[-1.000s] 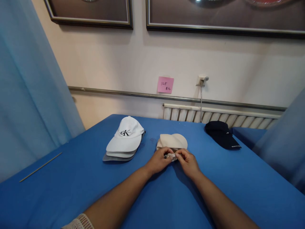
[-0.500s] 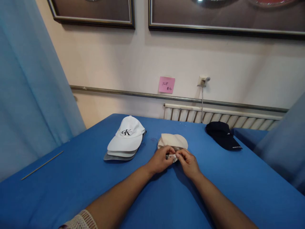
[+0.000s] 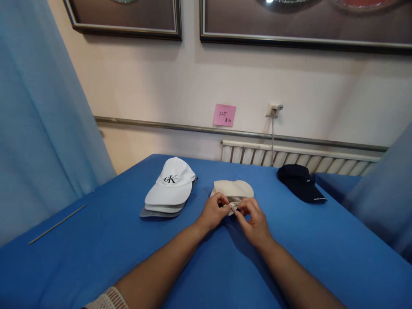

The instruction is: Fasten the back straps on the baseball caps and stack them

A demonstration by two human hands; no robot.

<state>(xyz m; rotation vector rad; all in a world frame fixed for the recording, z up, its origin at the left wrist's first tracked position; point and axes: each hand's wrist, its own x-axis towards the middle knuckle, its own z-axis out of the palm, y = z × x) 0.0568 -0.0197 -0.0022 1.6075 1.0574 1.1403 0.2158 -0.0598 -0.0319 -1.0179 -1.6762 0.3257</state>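
Observation:
A beige cap (image 3: 233,189) lies on the blue table (image 3: 96,257), its back facing me. My left hand (image 3: 212,211) and my right hand (image 3: 254,219) meet at the cap's near edge. Both pinch the cap's rear strap (image 3: 232,207) between thumb and fingers. The strap itself is mostly hidden by my fingers.
A white cap (image 3: 170,185) tops a stack of caps to the left. A dark cap (image 3: 301,182) lies at the far right. A thin stick (image 3: 56,224) rests near the table's left edge. Blue curtains hang on both sides; a radiator (image 3: 299,156) runs along the wall.
My hands have shifted slightly toward the cap and my right fingers have regripped the strap. The cap stays in place.

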